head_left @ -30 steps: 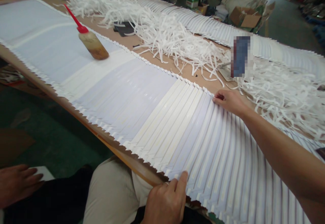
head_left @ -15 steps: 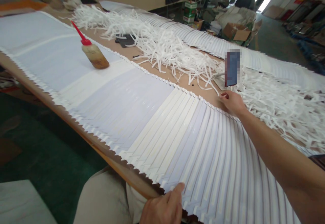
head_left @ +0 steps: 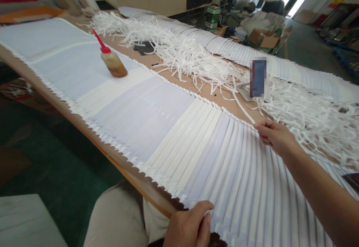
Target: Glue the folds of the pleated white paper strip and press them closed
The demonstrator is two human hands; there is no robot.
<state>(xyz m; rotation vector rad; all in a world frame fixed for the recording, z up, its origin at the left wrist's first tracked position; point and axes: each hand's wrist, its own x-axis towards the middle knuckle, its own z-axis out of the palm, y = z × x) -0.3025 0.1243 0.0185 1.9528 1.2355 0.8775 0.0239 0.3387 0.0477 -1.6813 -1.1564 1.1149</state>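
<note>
A broad row of overlapping white and pale-lilac sheets point(head_left: 134, 116) lies along the table, their edges stepped. Above its far edge, my right hand point(head_left: 275, 135) pinches the end of a narrow white strip point(head_left: 244, 107), which trails back to a heap of loose strips point(head_left: 182, 49). My left hand point(head_left: 190, 224) is at the near edge, thumb and forefinger curled together by the sheet ends. A bit of white shows between them, too small to make out. On the sheets to the left stands a squeeze bottle point(head_left: 114, 63) with a red nozzle and brown liquid inside.
A pixelated phone-like object point(head_left: 258, 79) stands on the far side beside more tangled strips point(head_left: 311, 120). Another row of layered sheets point(head_left: 224, 45) runs along the back. A dark flat object point(head_left: 144, 48) lies by the heap. The table's wooden edge point(head_left: 126, 172) is above my knee.
My right hand has moved nearer and to the right, drawing the strip out from the heap. The left forefinger has lifted from the sheets and curled toward the thumb. The view has shifted slightly.
</note>
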